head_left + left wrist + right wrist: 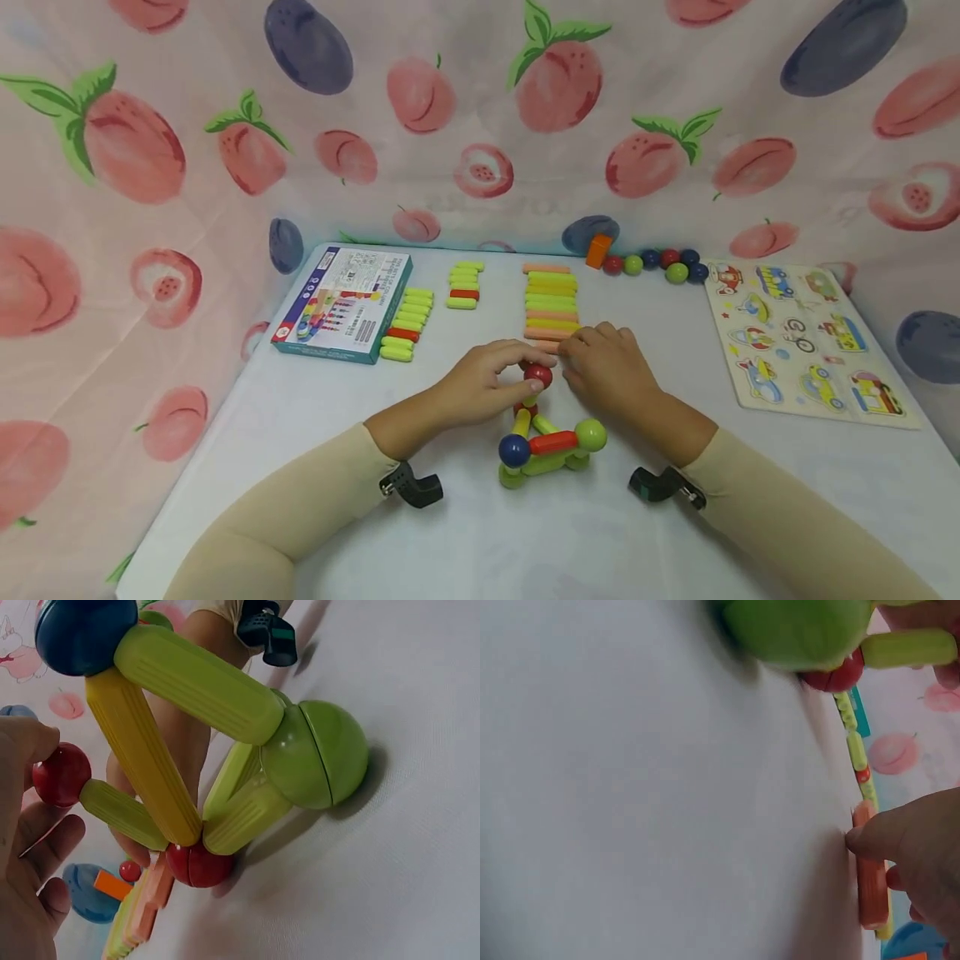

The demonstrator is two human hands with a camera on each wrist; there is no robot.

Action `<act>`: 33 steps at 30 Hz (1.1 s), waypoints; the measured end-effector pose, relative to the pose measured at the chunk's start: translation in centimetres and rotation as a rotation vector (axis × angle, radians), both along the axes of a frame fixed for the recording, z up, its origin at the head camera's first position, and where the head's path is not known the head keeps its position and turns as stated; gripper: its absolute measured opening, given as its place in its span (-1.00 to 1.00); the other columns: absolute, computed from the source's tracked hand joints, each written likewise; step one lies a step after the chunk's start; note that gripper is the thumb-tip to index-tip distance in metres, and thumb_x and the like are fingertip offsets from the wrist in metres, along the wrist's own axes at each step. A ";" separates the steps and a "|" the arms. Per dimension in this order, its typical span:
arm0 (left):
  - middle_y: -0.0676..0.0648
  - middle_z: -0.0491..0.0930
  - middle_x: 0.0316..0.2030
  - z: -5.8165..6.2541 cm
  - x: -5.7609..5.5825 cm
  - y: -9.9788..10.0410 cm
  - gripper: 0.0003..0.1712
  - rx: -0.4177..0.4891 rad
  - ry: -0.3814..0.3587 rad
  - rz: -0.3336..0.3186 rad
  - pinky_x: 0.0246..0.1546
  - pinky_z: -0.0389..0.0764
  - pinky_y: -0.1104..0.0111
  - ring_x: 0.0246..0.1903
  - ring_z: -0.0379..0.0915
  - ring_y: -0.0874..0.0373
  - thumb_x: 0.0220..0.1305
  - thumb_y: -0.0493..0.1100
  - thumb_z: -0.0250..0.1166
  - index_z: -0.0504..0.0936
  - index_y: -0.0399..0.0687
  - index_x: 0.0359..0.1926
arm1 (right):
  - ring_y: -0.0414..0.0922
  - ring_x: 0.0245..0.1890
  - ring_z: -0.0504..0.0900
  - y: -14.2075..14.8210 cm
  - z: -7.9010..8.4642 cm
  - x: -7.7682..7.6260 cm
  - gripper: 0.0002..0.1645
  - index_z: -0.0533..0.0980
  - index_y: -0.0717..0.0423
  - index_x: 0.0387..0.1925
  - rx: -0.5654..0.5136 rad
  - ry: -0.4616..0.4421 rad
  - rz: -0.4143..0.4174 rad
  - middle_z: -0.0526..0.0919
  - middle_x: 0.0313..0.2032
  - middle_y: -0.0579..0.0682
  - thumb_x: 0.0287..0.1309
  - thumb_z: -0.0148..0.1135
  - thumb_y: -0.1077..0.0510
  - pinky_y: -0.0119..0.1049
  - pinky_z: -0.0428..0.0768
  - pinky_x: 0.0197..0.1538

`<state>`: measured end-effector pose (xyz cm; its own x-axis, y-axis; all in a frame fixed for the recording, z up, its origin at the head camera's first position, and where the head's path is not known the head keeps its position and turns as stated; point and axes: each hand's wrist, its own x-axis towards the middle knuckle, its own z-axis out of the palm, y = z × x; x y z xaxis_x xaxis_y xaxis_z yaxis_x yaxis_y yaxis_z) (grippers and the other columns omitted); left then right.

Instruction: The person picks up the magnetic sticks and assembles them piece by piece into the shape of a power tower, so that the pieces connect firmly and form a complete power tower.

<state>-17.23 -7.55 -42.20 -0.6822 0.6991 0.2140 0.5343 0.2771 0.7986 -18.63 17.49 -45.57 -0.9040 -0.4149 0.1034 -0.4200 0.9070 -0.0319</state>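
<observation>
My left hand (480, 379) pinches a red ball (537, 375) between thumb and fingers. A short yellow-green stick (124, 814) joins this ball to a split red ball (199, 864) low in a stick-and-ball frame. That frame also has a yellow stick (142, 754), a blue ball (514, 450), a red stick (553, 442) and a green ball (591, 435), with green balls and sticks underneath. Beyond it, my right hand (609, 367) is at the near end of a row of sticks. Its thumb and fingers lie on either side of the closest orange stick (871, 892).
The row of yellow, green and orange sticks (551, 292) runs away from me. Shorter green and red sticks (408, 321) lie beside a flat box (345, 304) at left. Loose balls (651, 259) and an orange block (598, 251) sit at the back; a picture puzzle board (810, 346) lies right.
</observation>
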 end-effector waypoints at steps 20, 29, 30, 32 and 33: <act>0.16 0.66 0.08 0.2 -0.2 -1.1 -0.59 -0.023 -0.024 0.048 0.16 0.59 0.04 0.11 0.48 0.28 0.50 -0.10 0.37 0.66 0.02 0.30 | 0.10 0.00 0.60 3.4 2.1 2.6 -0.77 0.65 0.21 0.04 -0.913 -0.965 0.106 0.69 -0.09 0.13 0.47 0.31 0.17 -0.20 0.62 0.13; 0.13 0.68 0.08 0.0 -0.4 -0.8 -0.60 -0.005 -0.002 -0.001 0.17 0.60 0.02 0.10 0.50 0.27 0.50 -0.11 0.37 0.66 -0.05 0.29 | 0.11 0.02 0.60 2.4 1.4 2.9 -0.78 0.66 0.20 0.04 -0.899 -0.994 0.173 0.71 -0.08 0.12 0.48 0.31 0.18 -0.23 0.63 0.12; 0.13 0.68 0.09 0.0 -0.3 -0.7 -0.60 -0.003 -0.003 -0.009 0.17 0.60 0.01 0.09 0.50 0.27 0.50 -0.11 0.37 0.66 -0.04 0.29 | 0.10 0.00 0.61 2.3 1.4 2.9 -0.78 0.65 0.21 0.04 -0.901 -1.002 0.177 0.71 -0.09 0.13 0.48 0.31 0.18 -0.24 0.64 0.10; 0.12 0.68 0.11 -0.1 -0.3 -0.7 -0.61 -0.002 0.000 -0.029 0.18 0.60 0.00 0.09 0.50 0.28 0.51 -0.11 0.37 0.65 -0.04 0.29 | 0.09 -0.03 0.62 2.1 1.3 2.9 -0.78 0.65 0.21 0.04 -0.910 -1.015 0.181 0.71 -0.10 0.14 0.48 0.31 0.19 -0.27 0.66 0.07; 0.12 0.68 0.12 -0.1 -0.2 -0.7 -0.60 -0.004 0.001 -0.037 0.18 0.59 0.00 0.09 0.50 0.28 0.51 -0.11 0.36 0.65 -0.03 0.29 | 0.08 -0.03 0.63 2.1 1.2 3.0 -0.78 0.64 0.21 0.05 -0.913 -1.016 0.184 0.71 -0.09 0.14 0.48 0.30 0.19 -0.28 0.66 0.07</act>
<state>-17.45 -8.23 -42.31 -0.6555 0.7249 0.2120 0.5452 0.2599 0.7970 -15.68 19.59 -44.40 -0.6856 -0.6778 -0.2654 0.0354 0.3332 -0.9422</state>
